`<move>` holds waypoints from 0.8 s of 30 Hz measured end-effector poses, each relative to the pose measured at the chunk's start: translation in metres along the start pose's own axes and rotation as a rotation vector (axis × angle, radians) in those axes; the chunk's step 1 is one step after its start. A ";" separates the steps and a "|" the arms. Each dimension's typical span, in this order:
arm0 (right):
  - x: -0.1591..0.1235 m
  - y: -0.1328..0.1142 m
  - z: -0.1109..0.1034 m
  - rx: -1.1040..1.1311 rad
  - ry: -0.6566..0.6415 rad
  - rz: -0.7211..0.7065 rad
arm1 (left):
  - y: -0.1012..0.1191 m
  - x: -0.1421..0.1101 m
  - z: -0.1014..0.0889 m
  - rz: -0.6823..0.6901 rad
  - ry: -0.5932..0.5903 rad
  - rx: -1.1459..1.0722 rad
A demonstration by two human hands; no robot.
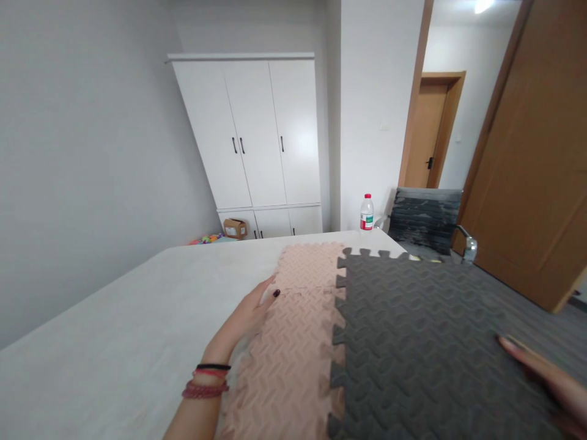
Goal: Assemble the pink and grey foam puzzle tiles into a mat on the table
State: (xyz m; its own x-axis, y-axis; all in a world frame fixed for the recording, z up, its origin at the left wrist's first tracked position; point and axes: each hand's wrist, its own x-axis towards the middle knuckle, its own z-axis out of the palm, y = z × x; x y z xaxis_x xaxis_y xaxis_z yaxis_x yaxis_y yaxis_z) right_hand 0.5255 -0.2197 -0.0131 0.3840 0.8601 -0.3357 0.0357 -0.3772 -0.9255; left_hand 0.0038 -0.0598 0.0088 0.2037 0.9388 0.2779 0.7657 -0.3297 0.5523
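Two pink interlocking foam mats (293, 348) lie joined end to end on the white table, with a seam between them. My left hand (257, 305) grips their left edge near that seam, its dark-nailed thumb on top and the other fingers partly hidden. A dark grey foam mat (422, 342) with toothed edges is on the right, its left teeth overlapping the pink mats' right edge. At its right side, my right hand (545, 370) holds the grey mat, thumb on the upper face. The rest of that hand is blurred or out of frame.
The white table (137, 318) runs along the left wall. Near its far right corner stands a plastic bottle (367, 214) with a red cap. Behind are a dark chair (426, 220), a white wardrobe (270, 134), a cardboard box (235, 228) and an open wooden door (532, 153).
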 end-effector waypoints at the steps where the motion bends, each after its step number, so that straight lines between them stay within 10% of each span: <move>1: 0.002 -0.008 0.022 0.095 -0.038 0.075 | -0.004 0.000 -0.005 -0.017 0.025 -0.015; 5: -0.009 -0.036 0.109 0.142 -0.430 0.046 | -0.018 -0.005 -0.015 -0.101 0.031 -0.024; 9: -0.003 -0.050 0.137 -0.271 -0.579 -0.135 | -0.012 -0.009 -0.014 -0.121 -0.042 -0.027; 15: 0.085 -0.092 0.133 -0.943 -0.208 -0.518 | 0.016 -0.015 -0.004 -0.022 -0.262 0.095; 24: 0.162 -0.110 0.238 -0.471 -0.373 -0.209 | 0.024 -0.020 0.009 -0.016 -0.479 0.276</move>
State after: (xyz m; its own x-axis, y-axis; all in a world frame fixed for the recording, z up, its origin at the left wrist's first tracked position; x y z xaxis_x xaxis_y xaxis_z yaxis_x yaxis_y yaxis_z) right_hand 0.3642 0.0431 -0.0073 -0.0189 0.9618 -0.2731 0.5102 -0.2256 -0.8300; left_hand 0.0240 -0.0859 0.0092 0.3964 0.9053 -0.1525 0.8892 -0.3372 0.3093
